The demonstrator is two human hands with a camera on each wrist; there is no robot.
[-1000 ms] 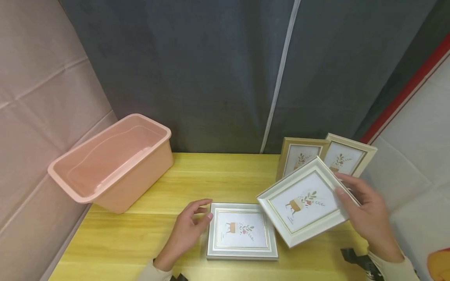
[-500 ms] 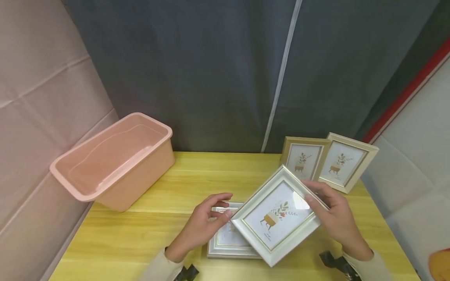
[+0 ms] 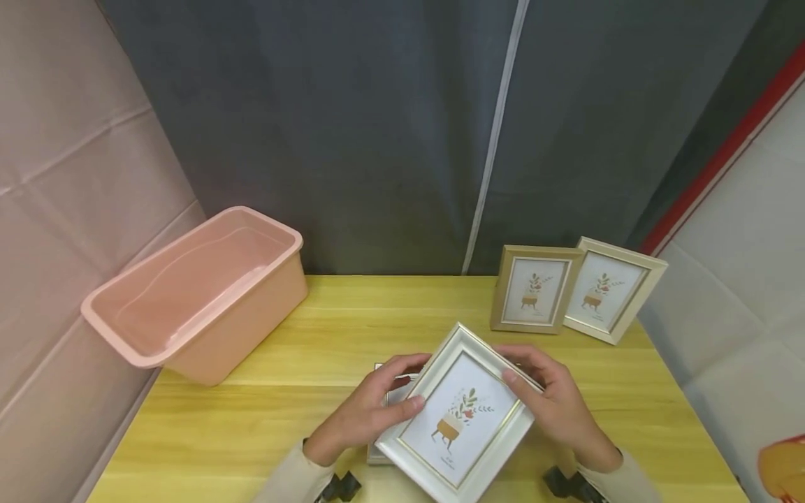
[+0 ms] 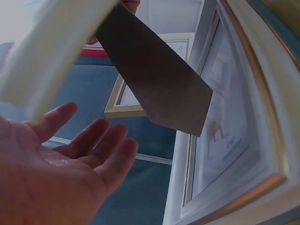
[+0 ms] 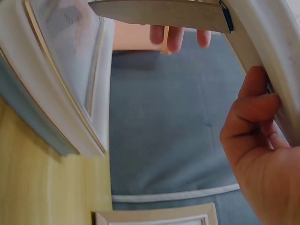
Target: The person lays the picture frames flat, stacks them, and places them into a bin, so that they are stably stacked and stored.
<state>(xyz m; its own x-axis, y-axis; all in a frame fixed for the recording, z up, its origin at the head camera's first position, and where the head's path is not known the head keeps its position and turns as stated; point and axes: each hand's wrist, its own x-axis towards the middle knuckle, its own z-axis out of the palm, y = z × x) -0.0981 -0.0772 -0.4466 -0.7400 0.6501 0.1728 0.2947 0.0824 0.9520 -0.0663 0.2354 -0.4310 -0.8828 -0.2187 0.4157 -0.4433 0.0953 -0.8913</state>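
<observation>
My right hand (image 3: 560, 402) grips the right edge of a white picture frame (image 3: 462, 419) with a thin gold inner line, thumb on its front. The frame is tilted, its picture of a potted plant facing up. From its back a grey-brown easel leg (image 4: 159, 75) sticks out. At its left edge my left hand (image 3: 367, 405) has its thumb over the front, while its fingers (image 4: 115, 161) extend loosely behind, apart from the back. Under both lies a silver picture frame (image 3: 377, 455), mostly hidden in the head view.
A tan picture frame (image 3: 537, 290) and a cream one (image 3: 610, 290) stand overlapping at the back right of the wooden table (image 3: 352, 314). A pink plastic bin (image 3: 245, 307) sits at the back left. A dark curtain (image 3: 327, 140) hangs behind.
The right hand has brought the white picture frame left and nearer, over the silver one, turning it more upright. The left hand has moved right to its left edge.
</observation>
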